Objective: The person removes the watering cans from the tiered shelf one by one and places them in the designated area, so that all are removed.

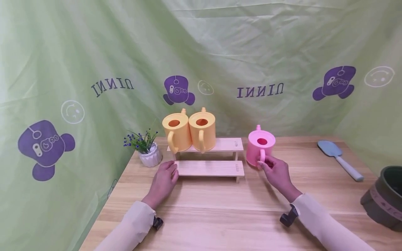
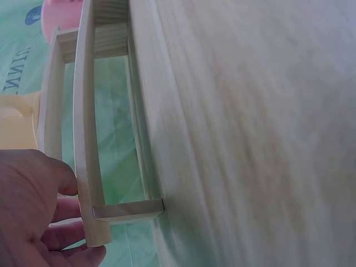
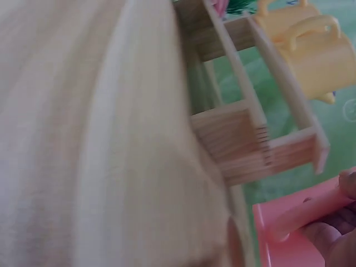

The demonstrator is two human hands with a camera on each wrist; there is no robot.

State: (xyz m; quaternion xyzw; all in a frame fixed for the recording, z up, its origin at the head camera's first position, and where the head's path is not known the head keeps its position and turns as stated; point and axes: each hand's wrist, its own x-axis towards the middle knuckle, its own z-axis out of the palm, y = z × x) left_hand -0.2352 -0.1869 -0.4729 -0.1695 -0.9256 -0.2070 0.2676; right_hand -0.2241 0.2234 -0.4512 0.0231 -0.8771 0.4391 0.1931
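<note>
My left hand [image 1: 163, 177] grips the left end of a two-tier wooden stand [image 1: 208, 168] at its lower step; in the left wrist view its fingers [image 2: 64, 233] curl about the step's end. On the upper step two yellow watering cans [image 1: 178, 134] stand side by side, handles toward me and spouts to the back. To the right of the stand is a pink watering can [image 1: 252, 150], upright. With thumb and fingers my right hand [image 1: 277, 173] pinches its handle, which the right wrist view shows close up.
A white pot of small blue flowers [image 1: 150, 157] is left of the stand. At the right lie a blue-grey hand shovel [image 1: 340, 160] and a dark planter [image 1: 381, 200] near the table edge. A green printed cloth [image 1: 220, 62] hangs behind the table.
</note>
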